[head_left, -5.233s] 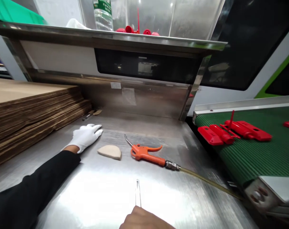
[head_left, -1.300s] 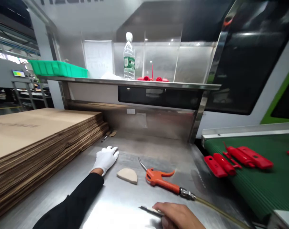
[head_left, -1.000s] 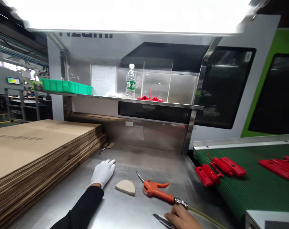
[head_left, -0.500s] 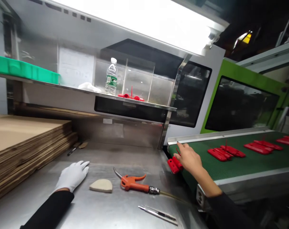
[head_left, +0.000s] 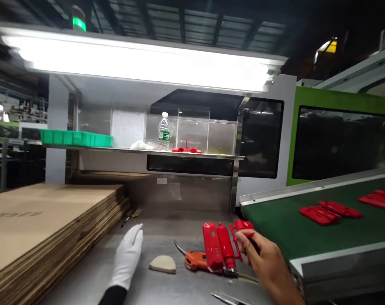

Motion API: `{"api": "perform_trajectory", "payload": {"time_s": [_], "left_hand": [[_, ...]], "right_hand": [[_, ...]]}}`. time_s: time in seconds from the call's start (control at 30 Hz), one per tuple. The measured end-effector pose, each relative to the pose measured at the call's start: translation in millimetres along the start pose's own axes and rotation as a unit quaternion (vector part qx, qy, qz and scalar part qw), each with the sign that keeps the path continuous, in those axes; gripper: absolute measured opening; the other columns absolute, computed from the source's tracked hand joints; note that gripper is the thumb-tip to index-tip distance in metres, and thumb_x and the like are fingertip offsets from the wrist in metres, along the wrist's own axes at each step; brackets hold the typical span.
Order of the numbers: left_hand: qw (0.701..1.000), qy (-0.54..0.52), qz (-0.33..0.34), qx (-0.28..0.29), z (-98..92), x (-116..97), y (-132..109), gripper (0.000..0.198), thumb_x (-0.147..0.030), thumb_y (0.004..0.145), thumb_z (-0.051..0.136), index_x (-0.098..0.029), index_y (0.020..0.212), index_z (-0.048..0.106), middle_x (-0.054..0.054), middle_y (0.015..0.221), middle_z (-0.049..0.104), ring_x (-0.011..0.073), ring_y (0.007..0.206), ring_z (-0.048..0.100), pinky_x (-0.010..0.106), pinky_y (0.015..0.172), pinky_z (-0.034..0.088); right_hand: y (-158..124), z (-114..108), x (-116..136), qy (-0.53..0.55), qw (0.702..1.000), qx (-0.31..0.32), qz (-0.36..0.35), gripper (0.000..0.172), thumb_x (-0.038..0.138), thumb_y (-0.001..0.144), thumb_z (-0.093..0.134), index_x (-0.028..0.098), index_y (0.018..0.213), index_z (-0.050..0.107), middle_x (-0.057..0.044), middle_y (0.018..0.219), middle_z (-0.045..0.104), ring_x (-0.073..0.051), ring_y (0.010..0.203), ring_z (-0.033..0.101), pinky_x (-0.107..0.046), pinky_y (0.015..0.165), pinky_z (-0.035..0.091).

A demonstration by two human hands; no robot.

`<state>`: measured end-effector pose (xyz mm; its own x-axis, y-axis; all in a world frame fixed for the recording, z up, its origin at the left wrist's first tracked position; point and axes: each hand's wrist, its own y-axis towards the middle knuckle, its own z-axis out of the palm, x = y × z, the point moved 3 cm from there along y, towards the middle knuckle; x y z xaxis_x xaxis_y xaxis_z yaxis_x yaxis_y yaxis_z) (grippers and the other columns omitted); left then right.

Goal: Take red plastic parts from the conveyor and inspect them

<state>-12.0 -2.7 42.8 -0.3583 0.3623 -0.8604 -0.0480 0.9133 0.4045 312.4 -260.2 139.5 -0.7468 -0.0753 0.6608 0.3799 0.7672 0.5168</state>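
Right hand (head_left: 270,258), bare, pinches the red plastic molding (head_left: 225,245) at its right part, over the steel bench (head_left: 157,292), just left of the green conveyor (head_left: 275,235). Molding hides most of the orange air gun's (head_left: 195,259) handle; fingers cover part of the molding. Left hand (head_left: 128,254), white-gloved, fingers straight and nearly together; bench contact hard to tell. Slim metal tool (head_left: 223,299) cut off at near edge. Bare steel between cardboard stack (head_left: 52,212) and glove, then to cream pad (head_left: 162,264).

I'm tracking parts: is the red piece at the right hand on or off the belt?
Off the belt: the right hand holds the red piece, partly hiding the orange air gun.
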Motion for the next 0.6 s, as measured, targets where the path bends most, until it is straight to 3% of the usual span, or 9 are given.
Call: {"api": "perform_trajectory", "payload": {"time_s": [0.07,0.13,0.2,0.27,0.37,0.43,0.5,0.53,0.6], "left_hand": [[0.993,-0.112,-0.009,0.044,2.0,-35,-48,0.065,-0.050,0.098,0.025,-0.011,0.147,0.042,0.017,0.148,0.054,0.0295,0.135,0.053,0.045,0.115,0.041],[0.965,-0.228,-0.045,0.121,8.7,-68,-107,0.078,-0.063,0.096,0.011,-0.014,0.145,0.047,0.019,0.131,0.068,0.0336,0.114,0.068,0.052,0.095,0.056],[0.807,-0.496,-0.188,0.261,22.3,-95,-167,0.073,-0.074,0.090,0.034,-0.024,0.141,0.054,0.017,0.139,0.063,0.0409,0.120,0.063,0.062,0.096,0.052],[0.772,-0.526,-0.209,0.289,24.8,-117,-208,0.059,-0.065,0.089,0.051,-0.026,0.131,0.064,0.017,0.129,0.069,0.0408,0.107,0.070,0.062,0.090,0.054],[0.766,-0.542,-0.227,0.260,16.5,-129,-236,0.048,-0.035,0.084,0.071,-0.019,0.129,0.067,0.017,0.119,0.073,0.0372,0.096,0.073,0.058,0.092,0.055],[0.763,-0.538,-0.252,0.256,9.2,-129,-243,0.047,-0.022,0.079,0.073,-0.016,0.126,0.069,0.016,0.116,0.073,0.0347,0.086,0.075,0.053,0.089,0.057],[0.748,-0.542,-0.262,0.278,5.0,-130,-246,0.044,-0.016,0.076,0.074,-0.013,0.120,0.073,0.017,0.115,0.074,0.0348,0.087,0.076,0.047,0.081,0.060],[0.735,-0.552,-0.257,0.298,4.4,-132,-247,0.044,-0.015,0.074,0.074,-0.011,0.117,0.074,0.018,0.112,0.075,0.0350,0.089,0.075,0.045,0.080,0.060],[0.700,-0.579,-0.247,0.338,5.8,-136,-249,0.044,-0.015,0.073,0.074,-0.008,0.116,0.074,0.020,0.107,0.076,0.0355,0.094,0.074,0.044,0.081,0.060]], "right_hand": [[-22,14,14,0.074,0.997,-0.005,0.003,0.050,0.067,0.097,0.040,0.024,0.095,0.063,0.004,0.070,0.061,-0.014,0.060,0.057,-0.024,0.059,0.046],[-38,27,27,0.132,0.991,0.005,0.006,0.047,0.066,0.096,0.045,0.024,0.096,0.065,0.004,0.073,0.063,-0.013,0.060,0.057,-0.023,0.059,0.047],[-51,39,38,0.176,0.984,0.026,-0.001,0.043,0.064,0.094,0.050,0.025,0.092,0.068,0.003,0.073,0.064,-0.012,0.058,0.056,-0.022,0.056,0.046],[-63,44,43,0.198,0.978,0.049,-0.035,0.035,0.060,0.092,0.057,0.028,0.091,0.072,0.003,0.075,0.067,-0.011,0.056,0.056,-0.021,0.054,0.046],[-78,38,27,0.182,0.968,0.108,-0.133,0.026,0.049,0.090,0.065,0.035,0.111,0.074,0.000,0.099,0.075,-0.014,0.066,0.066,-0.022,0.066,0.055],[-83,26,0,0.162,0.974,0.097,-0.122,0.038,0.049,0.089,0.065,0.038,0.126,0.067,-0.002,0.128,0.068,-0.021,0.100,0.070,-0.028,0.089,0.057],[-87,13,-33,0.177,0.983,0.050,-0.008,0.057,0.056,0.086,0.067,0.040,0.139,0.055,-0.001,0.147,0.054,-0.028,0.131,0.054,-0.037,0.107,0.049],[-90,8,-46,0.215,0.973,0.038,0.067,0.065,0.060,0.084,0.067,0.040,0.143,0.051,-0.001,0.151,0.049,-0.029,0.138,0.047,-0.041,0.111,0.046],[-103,6,-58,0.352,0.912,0.084,0.192,0.075,0.062,0.082,0.069,0.037,0.148,0.045,-0.002,0.155,0.045,-0.030,0.142,0.042,-0.045,0.112,0.044]]}}
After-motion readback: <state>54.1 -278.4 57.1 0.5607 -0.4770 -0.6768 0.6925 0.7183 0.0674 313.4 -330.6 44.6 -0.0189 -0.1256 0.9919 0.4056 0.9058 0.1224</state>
